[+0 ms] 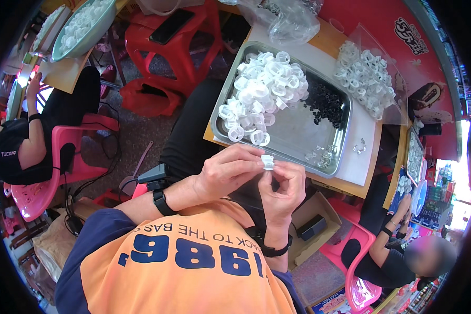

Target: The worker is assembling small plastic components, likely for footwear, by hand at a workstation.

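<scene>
A small white plastic part is pinched between my two hands, just off the near edge of a metal tray. My left hand is closed, its fingertips on the left side of the part. From the right, my right hand grips it between thumb and curled fingers. In the tray lies a heap of white plastic ring-shaped parts on the left. Small black pieces are spread at its far right, and small shiny pieces sit in the near right corner.
Right of the tray, a clear bag holds more white parts, and a few tiny pieces lie on the table. Red stools stand at the left, one bearing a phone. An open cardboard box is below right. Other people sit on both sides.
</scene>
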Demonstrator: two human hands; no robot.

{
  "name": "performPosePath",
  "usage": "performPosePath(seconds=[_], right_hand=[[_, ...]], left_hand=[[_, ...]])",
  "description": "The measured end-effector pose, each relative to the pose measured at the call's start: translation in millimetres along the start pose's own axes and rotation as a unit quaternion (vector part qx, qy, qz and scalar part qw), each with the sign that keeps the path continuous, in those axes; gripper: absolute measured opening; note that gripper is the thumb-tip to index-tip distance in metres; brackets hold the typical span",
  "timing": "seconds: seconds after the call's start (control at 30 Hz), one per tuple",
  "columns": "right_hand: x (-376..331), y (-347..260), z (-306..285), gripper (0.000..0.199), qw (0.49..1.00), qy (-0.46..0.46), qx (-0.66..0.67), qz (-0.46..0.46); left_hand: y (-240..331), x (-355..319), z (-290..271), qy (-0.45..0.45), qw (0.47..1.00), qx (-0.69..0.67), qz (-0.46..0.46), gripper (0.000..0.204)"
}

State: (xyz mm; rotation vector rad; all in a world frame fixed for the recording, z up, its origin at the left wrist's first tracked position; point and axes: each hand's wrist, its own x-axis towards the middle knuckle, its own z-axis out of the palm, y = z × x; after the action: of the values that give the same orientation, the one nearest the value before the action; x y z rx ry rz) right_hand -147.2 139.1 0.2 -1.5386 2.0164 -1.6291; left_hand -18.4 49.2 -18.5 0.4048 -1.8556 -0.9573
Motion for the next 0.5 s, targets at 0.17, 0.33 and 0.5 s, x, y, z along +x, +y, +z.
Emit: performPosePath(seconds=[0.17,0.33,0.5], right_hand=[[3.4,1.5,-6.4,0.021,0.995,-0.049,0.083,0.037],[9.5,-2.2,-6.8,0.02,0.996,-0.045,0.073,0.024],[8.4,-2.5,-6.3,0.02,0.998,-0.039,0.053,0.017]], left_hand=[[-3.1,5.7,-4.1,0.033,0.999,0.035,0.004,0.023],[-2.6,5.7,-3.2,0.036,0.999,0.029,-0.015,0.025],[-1.2,6.4,-2.4,0.044,0.998,0.036,-0.017,0.026]])
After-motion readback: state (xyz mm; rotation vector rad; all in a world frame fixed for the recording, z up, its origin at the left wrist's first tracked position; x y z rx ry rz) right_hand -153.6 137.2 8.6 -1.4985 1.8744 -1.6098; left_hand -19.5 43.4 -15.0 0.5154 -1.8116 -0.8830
